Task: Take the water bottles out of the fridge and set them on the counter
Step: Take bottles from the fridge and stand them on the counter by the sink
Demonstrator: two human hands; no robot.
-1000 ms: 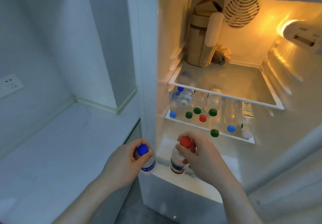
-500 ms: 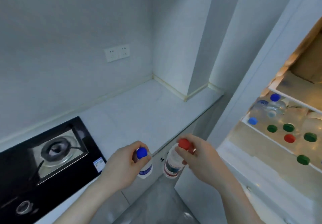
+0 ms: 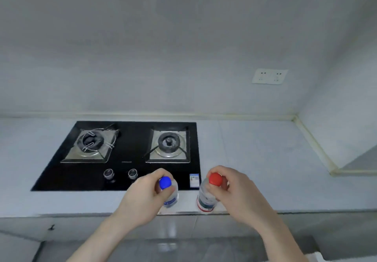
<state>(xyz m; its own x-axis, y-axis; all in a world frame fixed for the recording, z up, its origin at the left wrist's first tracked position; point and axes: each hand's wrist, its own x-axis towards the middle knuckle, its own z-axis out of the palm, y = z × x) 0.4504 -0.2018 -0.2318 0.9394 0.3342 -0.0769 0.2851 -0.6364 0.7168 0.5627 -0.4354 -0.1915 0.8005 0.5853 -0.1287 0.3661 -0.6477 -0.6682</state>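
1. Gripping one bottle per hand, both by the neck just under the cap, both upright.
2. Left hand (image 3: pixel 143 197): fingers and thumb curled round the neck of the blue-capped bottle (image 3: pixel 170 195). Clear body, blue-and-white label.
3. Right hand (image 3: pixel 237 193): fingers curled round the neck of the red-capped bottle (image 3: pixel 206 199). Label has a red band at the bottom.
4. Both bottles sit at the front edge of the counter (image 3: pixel 265 159), bases at or just above the surface; can't tell if they touch down. Bottles are side by side, apart, not touching.
5. Behind them: black two-burner gas hob (image 3: pixel 126 139) set into the counter. Blue-capped bottle overlaps its front right corner in view; red-capped one is just right of it.
6. Two knobs (image 3: pixel 120 173) on the hob's front strip, left of the left hand. Small sticker (image 3: pixel 194 179) on the hob corner, between the bottles.
7. Far: grey wall with a double socket (image 3: pixel 269 76), up right of the hob.
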